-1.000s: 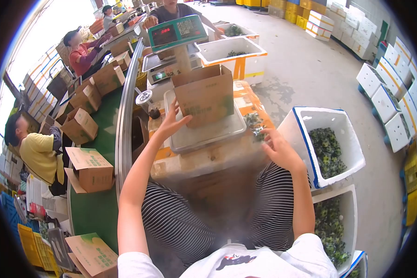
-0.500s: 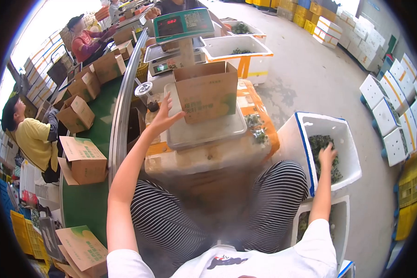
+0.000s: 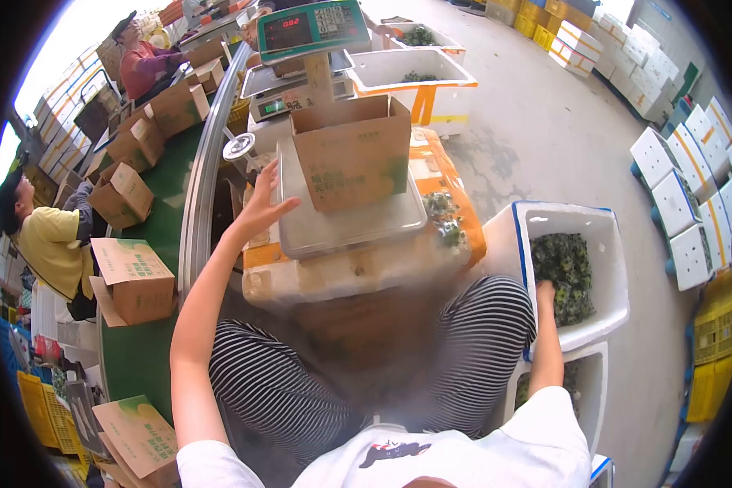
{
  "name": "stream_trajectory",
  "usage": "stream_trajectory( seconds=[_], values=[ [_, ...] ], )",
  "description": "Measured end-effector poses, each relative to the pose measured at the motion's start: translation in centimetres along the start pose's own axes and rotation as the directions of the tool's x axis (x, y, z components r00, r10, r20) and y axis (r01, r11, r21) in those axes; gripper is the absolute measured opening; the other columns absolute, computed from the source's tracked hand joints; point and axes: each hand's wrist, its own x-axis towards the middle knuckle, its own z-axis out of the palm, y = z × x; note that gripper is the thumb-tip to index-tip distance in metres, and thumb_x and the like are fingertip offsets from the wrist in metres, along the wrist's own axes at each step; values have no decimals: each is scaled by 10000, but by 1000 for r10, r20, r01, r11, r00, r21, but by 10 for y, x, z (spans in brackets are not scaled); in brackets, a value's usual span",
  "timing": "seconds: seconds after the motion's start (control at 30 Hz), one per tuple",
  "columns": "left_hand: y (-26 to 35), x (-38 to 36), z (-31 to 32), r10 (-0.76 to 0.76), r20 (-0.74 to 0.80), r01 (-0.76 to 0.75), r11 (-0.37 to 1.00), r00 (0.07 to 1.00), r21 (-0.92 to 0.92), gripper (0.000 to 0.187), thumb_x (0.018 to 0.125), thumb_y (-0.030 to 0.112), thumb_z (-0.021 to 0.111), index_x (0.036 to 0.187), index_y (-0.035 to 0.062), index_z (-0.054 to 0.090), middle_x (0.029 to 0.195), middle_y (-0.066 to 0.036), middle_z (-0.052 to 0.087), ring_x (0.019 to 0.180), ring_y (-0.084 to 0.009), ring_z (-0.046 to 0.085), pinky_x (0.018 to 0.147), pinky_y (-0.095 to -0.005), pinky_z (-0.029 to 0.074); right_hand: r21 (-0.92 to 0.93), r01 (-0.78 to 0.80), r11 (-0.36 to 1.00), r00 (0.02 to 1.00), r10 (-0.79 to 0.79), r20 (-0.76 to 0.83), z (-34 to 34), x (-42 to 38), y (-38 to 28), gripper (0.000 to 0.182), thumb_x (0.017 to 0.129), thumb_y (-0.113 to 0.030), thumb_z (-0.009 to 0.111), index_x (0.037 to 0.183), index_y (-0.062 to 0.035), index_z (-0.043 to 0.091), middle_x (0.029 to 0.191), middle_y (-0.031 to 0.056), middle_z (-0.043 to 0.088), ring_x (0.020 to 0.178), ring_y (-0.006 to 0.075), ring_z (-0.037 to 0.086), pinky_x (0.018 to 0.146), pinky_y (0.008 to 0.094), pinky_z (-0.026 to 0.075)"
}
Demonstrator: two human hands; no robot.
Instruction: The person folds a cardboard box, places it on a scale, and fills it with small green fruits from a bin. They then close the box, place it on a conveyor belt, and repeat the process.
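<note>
My left hand [image 3: 264,207] is held beside the weighing scale's tray [image 3: 350,237], fingers spread and holding nothing. On that tray stands an open cardboard box [image 3: 351,159] with green print. Behind it rises the scale's green display head [image 3: 311,31], lit with red digits. My right hand [image 3: 546,296] reaches into a white foam box [image 3: 618,276] with a blue-taped rim, at the near side of dark green leafy clumps [image 3: 563,264]. Its fingers are buried or hidden there, so their grip does not show.
Left runs a green conveyor [image 3: 142,350] with a metal rail, carrying several cardboard boxes [image 3: 142,293]. Two people work beyond it. A lidded plastic cup [image 3: 239,146] stands by the scale. More foam boxes [image 3: 415,69] with greens stand behind; another [image 3: 598,390] is by my right leg.
My right hand has drawn back toward me within the foam box, from the middle of the greens to their near edge. My left hand stays spread beside the tray. The view has shifted slightly.
</note>
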Motion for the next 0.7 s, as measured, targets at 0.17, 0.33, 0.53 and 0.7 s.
stream_trajectory(
  seconds=[0.17,0.33,0.53,0.7],
  values=[
    [0,6,3,25,-53,-30,996,998,-85,1006,820,444,721,1512,118,67,1525,-248,142,1405,-412,238,1125,-511,258,334,638,694,505,-49,-862,-167,-36,-183,117,963,-85,511,1019,17,527,988,122,586,869,220,604,741,323,515],
    [8,16,18,-67,-89,49,980,994,-193,1082,783,401,776,1513,120,29,1495,-301,199,1389,-418,275,1052,-505,374,371,915,160,402,-458,-793,-227,-79,-401,236,952,-73,549,1174,-18,497,1155,65,524,833,91,596,688,235,520],
    [20,22,25,-31,-69,21,990,997,-138,1105,773,420,782,1513,123,17,1491,-307,207,1394,-412,269,1082,-489,334,1,998,-61,-57,-934,-353,-192,-118,-559,268,900,-122,541,1130,-206,650,930,57,701,881,240,633,894,379,334],
    [23,21,26,16,-58,-24,991,998,-130,1121,765,419,791,1511,115,13,1492,-306,207,1396,-421,262,1092,-493,317,173,958,229,246,-965,-88,-182,-118,-568,306,884,-141,514,1111,-230,699,965,58,702,945,215,622,930,423,230]
  ],
)
